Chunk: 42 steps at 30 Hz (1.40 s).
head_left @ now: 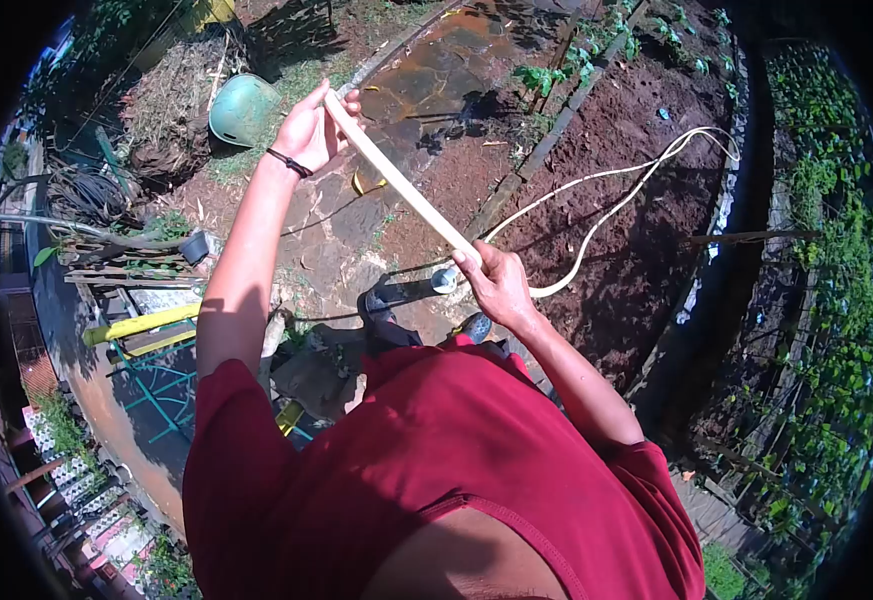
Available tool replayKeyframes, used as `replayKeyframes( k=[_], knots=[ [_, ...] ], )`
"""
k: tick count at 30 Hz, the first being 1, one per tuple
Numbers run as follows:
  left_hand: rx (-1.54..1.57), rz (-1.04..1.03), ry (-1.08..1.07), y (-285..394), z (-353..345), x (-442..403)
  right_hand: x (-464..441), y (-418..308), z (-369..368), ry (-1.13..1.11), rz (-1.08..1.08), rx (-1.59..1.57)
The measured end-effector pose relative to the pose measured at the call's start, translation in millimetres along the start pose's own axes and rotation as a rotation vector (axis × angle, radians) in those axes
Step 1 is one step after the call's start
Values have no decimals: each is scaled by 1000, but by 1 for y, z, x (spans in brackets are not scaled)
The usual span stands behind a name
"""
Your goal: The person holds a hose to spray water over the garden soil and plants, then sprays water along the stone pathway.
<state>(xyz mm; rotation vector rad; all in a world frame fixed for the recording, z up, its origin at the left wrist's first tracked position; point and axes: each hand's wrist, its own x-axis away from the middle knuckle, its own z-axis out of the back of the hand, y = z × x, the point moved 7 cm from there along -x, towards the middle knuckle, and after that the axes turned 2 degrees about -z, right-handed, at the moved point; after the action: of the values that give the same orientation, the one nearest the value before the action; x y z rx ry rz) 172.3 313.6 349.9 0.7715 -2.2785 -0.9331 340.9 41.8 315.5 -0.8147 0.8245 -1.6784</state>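
Note:
A pale yellow hose [396, 182] runs taut and slanted between my two hands. Its upper end lies against the palm of my left hand [314, 132], whose fingers curl round it; a dark band circles that wrist. My right hand [499, 284] grips the hose lower down, thumb pressed on it. Just beside the right hand's fingers is a grey round pipe end [444, 281]. From the right hand the rest of the hose [596, 245] loops out over the brown soil on the right.
A green bucket [244, 110] lies tipped at the upper left, near dry plant matter. Left of me are stacked wood and a yellow beam [151, 323]. A narrow edging [556, 130] borders the soil bed [646, 290]; leafy plants grow at the far right.

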Motion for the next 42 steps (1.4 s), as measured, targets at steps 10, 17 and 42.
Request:
replayKeyframes(
  k=[10,17,42],
  knots=[
    [173,-195,185,95,236,93,-136,-136,-158,-221,1,197],
    [340,-69,467,39,408,206,-252,-171,-289,-320,-14,292],
    [414,179,1034,-34,596,206,-530,-15,-389,-251,-524,-137]
  ],
)
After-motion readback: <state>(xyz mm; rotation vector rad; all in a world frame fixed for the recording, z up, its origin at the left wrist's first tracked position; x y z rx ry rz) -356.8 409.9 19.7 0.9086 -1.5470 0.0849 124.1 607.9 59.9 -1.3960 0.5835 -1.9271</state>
